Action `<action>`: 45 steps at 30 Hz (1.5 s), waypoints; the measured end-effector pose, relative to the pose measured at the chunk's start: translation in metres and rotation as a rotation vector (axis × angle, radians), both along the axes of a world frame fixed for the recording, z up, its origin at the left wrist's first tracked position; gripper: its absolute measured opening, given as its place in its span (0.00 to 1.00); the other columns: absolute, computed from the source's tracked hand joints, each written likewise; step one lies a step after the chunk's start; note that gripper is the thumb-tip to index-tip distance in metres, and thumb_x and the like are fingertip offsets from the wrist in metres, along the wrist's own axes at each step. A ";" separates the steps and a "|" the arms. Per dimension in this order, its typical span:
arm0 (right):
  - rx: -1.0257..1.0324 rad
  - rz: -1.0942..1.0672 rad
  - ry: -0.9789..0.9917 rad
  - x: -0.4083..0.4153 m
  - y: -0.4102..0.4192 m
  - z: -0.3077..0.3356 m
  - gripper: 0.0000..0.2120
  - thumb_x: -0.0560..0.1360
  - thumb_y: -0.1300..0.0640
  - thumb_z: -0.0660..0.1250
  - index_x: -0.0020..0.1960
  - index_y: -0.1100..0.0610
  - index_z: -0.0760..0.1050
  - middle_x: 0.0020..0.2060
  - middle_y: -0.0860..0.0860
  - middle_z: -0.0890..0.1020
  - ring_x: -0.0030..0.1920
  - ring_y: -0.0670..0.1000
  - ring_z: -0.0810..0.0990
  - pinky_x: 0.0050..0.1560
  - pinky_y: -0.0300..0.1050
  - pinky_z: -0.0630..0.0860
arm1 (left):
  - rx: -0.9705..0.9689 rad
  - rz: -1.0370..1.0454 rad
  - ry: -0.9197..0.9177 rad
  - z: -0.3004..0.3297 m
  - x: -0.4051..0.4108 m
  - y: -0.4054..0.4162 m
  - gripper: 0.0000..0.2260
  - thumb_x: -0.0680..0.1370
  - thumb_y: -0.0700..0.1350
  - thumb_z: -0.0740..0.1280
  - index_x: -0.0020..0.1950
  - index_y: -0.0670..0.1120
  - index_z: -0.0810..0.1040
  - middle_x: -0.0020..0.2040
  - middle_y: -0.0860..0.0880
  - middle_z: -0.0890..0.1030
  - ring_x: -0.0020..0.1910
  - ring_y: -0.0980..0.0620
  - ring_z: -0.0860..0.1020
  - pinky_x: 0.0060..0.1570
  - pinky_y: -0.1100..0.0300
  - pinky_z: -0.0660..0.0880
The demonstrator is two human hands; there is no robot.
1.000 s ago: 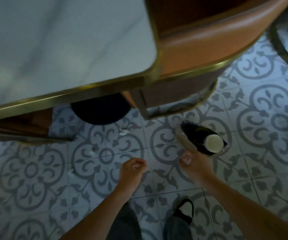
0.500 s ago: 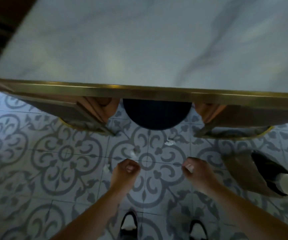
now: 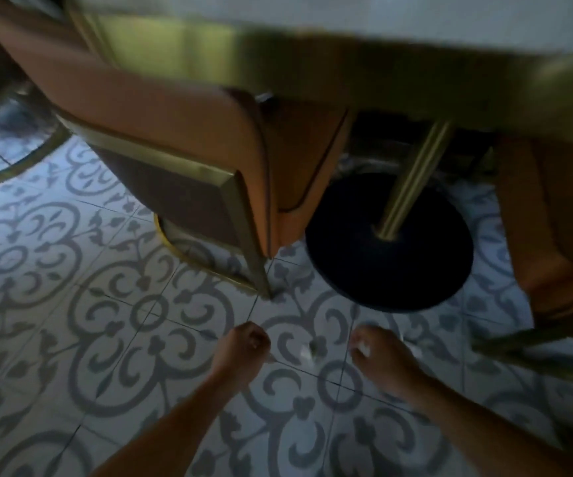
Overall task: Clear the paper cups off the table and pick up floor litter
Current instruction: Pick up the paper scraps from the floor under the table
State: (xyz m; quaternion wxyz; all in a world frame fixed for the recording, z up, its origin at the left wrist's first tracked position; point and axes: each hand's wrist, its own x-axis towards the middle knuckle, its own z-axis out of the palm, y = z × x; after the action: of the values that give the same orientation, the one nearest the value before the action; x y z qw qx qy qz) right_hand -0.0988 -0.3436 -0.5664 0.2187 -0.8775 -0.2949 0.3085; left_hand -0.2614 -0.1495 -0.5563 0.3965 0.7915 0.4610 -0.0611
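Observation:
The view is blurred and dim. A small white paper scrap point(image 3: 307, 353) lies on the patterned floor tiles between my two hands. My left hand point(image 3: 243, 349) hovers just left of it, curled into a fist with nothing visible in it. My right hand point(image 3: 377, 352) is just right of the scrap, fingers pinched on a small white bit of litter point(image 3: 364, 349). Another pale scrap point(image 3: 413, 349) shows on the floor beside my right hand. No paper cups are in view.
The gold-rimmed table edge point(image 3: 312, 60) hangs overhead. Its gold pole stands on a round black base point(image 3: 388, 270) just beyond my hands. An orange chair with gold legs point(image 3: 209, 173) stands left of it, another orange chair point(image 3: 560, 218) on the right.
My view has dropped lower and closer to the floor under the table. The dark bag with the cup has left the view. Both hands stay closed and have come nearer the scrap.

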 end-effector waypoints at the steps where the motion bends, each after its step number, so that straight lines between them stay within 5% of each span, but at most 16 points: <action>1: 0.013 0.014 -0.014 0.008 0.013 -0.016 0.06 0.74 0.54 0.65 0.50 0.51 0.77 0.47 0.45 0.80 0.48 0.48 0.81 0.42 0.37 0.75 | 0.027 -0.019 -0.006 -0.017 0.004 0.009 0.05 0.77 0.44 0.66 0.47 0.49 0.82 0.42 0.53 0.83 0.40 0.56 0.80 0.34 0.68 0.72; 5: 0.059 0.098 -0.047 0.023 0.054 -0.090 0.07 0.74 0.55 0.66 0.52 0.54 0.77 0.51 0.49 0.81 0.52 0.50 0.80 0.51 0.48 0.78 | 0.123 -0.090 -0.017 -0.090 0.012 0.037 0.05 0.79 0.43 0.65 0.49 0.50 0.81 0.44 0.55 0.80 0.42 0.58 0.77 0.39 0.68 0.69; 11: 0.106 0.249 -0.157 0.036 0.094 -0.166 0.07 0.74 0.55 0.65 0.51 0.54 0.77 0.45 0.47 0.78 0.47 0.51 0.80 0.47 0.49 0.79 | 0.225 -0.170 0.018 -0.163 0.023 0.070 0.04 0.80 0.44 0.64 0.49 0.51 0.77 0.46 0.52 0.78 0.46 0.55 0.78 0.51 0.59 0.78; 14: 0.113 0.308 -0.200 0.039 0.105 -0.187 0.11 0.73 0.54 0.66 0.54 0.55 0.77 0.50 0.52 0.80 0.51 0.54 0.79 0.51 0.54 0.79 | 0.287 -0.213 0.045 -0.180 0.018 0.080 0.03 0.78 0.44 0.66 0.48 0.51 0.77 0.47 0.51 0.80 0.46 0.55 0.79 0.51 0.58 0.79; 37: -0.203 0.552 -0.095 0.011 0.068 -0.236 0.24 0.77 0.54 0.60 0.72 0.56 0.64 0.71 0.54 0.68 0.68 0.56 0.70 0.67 0.53 0.69 | 0.210 -0.518 0.337 -0.245 -0.070 0.059 0.12 0.78 0.47 0.66 0.61 0.46 0.78 0.58 0.45 0.80 0.58 0.46 0.79 0.58 0.55 0.76; 45: -0.300 0.653 -0.055 0.008 0.063 -0.249 0.33 0.75 0.54 0.64 0.76 0.50 0.54 0.77 0.53 0.53 0.74 0.57 0.60 0.73 0.52 0.63 | 0.205 -0.640 0.424 -0.263 -0.070 0.052 0.22 0.78 0.48 0.66 0.72 0.49 0.72 0.71 0.45 0.69 0.68 0.44 0.71 0.69 0.50 0.71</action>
State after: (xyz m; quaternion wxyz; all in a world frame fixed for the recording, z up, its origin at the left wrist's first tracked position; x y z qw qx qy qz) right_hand -0.0912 -0.2802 -0.8154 -0.0306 -0.7672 -0.5170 0.3783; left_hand -0.3314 -0.0979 -0.8189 0.1724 0.9004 0.2665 -0.2974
